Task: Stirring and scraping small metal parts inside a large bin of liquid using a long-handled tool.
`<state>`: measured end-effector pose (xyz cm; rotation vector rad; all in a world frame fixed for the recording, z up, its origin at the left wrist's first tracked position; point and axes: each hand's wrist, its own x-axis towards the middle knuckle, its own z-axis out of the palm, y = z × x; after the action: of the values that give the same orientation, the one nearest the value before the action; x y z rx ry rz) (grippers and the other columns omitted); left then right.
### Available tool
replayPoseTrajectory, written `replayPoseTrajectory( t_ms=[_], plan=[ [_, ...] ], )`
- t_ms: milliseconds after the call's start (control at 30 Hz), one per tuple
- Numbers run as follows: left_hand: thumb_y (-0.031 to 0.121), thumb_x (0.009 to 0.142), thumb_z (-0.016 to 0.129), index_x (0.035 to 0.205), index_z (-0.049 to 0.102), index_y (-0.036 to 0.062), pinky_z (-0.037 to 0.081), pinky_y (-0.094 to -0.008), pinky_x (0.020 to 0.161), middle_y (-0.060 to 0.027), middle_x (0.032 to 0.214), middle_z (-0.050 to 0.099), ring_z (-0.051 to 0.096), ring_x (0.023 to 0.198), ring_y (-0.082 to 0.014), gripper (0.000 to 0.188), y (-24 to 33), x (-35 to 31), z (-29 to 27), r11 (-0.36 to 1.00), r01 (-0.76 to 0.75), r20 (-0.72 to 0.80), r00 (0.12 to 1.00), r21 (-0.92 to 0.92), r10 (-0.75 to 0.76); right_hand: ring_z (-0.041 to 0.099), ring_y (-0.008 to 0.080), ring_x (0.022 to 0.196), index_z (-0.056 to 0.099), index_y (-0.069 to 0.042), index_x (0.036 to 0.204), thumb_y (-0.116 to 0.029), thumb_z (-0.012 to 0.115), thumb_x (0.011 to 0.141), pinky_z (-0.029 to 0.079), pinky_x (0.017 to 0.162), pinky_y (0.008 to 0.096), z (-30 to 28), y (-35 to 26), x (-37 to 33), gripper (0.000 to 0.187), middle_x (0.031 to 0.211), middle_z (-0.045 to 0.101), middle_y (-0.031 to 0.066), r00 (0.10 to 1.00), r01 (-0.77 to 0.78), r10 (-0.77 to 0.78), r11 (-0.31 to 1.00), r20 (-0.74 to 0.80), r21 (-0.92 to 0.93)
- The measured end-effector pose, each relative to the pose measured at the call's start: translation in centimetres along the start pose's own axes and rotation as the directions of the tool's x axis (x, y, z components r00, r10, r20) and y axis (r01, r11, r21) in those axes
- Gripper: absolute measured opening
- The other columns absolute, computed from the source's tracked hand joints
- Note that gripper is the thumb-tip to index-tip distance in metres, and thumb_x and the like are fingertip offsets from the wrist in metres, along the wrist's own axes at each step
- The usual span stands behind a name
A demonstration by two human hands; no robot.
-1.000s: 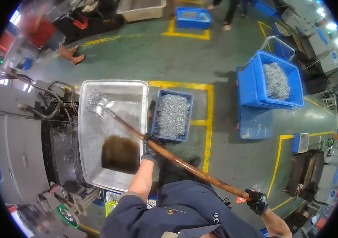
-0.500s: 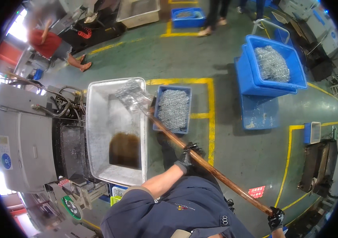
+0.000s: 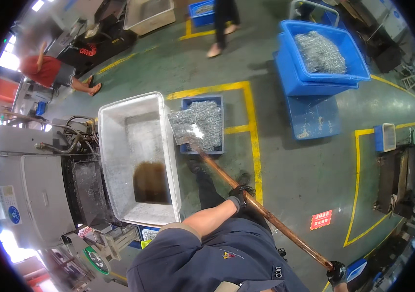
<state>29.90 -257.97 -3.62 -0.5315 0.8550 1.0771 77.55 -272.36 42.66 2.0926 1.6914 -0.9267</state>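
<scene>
I hold a long-handled shovel (image 3: 285, 227) slanting across my front, with a black glove on each hand. My left hand (image 3: 241, 193) is wrapped round the middle of its wooden handle. Down at the handle's end, my right hand (image 3: 337, 274) grips it too. The shiny metal blade lies over the left part of a small blue bin (image 3: 223, 143) heaped with small silvery metal pieces (image 3: 207, 114). Glare and blur make it hard to tell how many pieces lie on the blade. Left of this bin stands a big white tub (image 3: 115, 160), with brown liquid (image 3: 153, 182) at its near end.
Blue bins holding more metal pieces are stacked on a blue trolley (image 3: 314, 121) at the far right. A grey machine (image 3: 37, 190) stands left of the tub. Yellow lines (image 3: 253, 146) mark the green floor. One person (image 3: 51, 70) is at the far left; another's legs (image 3: 222, 24) show at the back.
The shovel blade has swung right, from above the white tub to over the small blue bin. Both hands keep their hold on the handle. The person at the back has stepped nearer.
</scene>
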Motion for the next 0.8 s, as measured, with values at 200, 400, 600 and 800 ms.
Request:
replayPoseTrajectory(
  t_ms=[200,400,600,800],
  plan=[
    [0.018,0.092,0.055,0.096,0.056,0.0037,0.054,-0.0417,0.067,-0.0163,0.085,0.064,0.062,0.073,-0.0317,0.014,0.3,-0.8,1.4,0.995,0.092,-0.195,0.977,0.035,-0.084,0.064,0.0350,0.075,0.066,-0.010,0.087,-0.021,0.065,0.067,0.052,0.066,0.0411,2.1,2.1,0.1,0.023,0.079,0.066,0.0124,0.990,0.127,-0.113,0.977,0.090,-0.170],
    [0.022,0.090,0.060,0.100,0.058,0.0031,0.051,-0.0405,0.069,-0.0150,0.088,0.064,0.061,0.077,-0.0298,0.022,1.1,1.2,-0.9,0.962,0.162,-0.294,0.951,0.220,-0.093,0.065,0.0349,0.083,0.067,-0.012,0.091,-0.025,0.066,0.068,0.053,0.074,0.0439,2.7,1.4,1.2,0.027,0.087,0.068,0.0138,0.944,0.054,0.052,0.949,0.326,-0.309],
    [0.029,0.090,0.060,0.106,0.059,0.0013,0.052,-0.0383,0.069,-0.0159,0.090,0.064,0.063,0.076,-0.0296,0.032,1.6,0.9,-1.5,0.914,0.165,-0.402,0.916,0.370,-0.002,0.066,0.0352,0.087,0.069,-0.013,0.095,-0.030,0.066,0.071,0.053,0.079,0.0440,1.7,-1.2,1.6,0.029,0.090,0.069,0.0148,0.921,-0.008,0.133,0.947,0.367,-0.322],
    [0.037,0.086,0.065,0.104,0.063,-0.0020,0.052,-0.0401,0.067,-0.0163,0.088,0.066,0.065,0.076,-0.0306,0.042,2.3,-4.6,4.9,0.620,0.148,-0.381,0.887,0.771,0.262,0.066,0.0349,0.090,0.068,-0.013,0.098,-0.032,0.065,0.072,0.053,0.082,0.0438,2.9,1.4,1.2,0.033,0.095,0.069,0.0150,0.863,-0.002,0.205,0.916,0.462,-0.402]
  ],
)
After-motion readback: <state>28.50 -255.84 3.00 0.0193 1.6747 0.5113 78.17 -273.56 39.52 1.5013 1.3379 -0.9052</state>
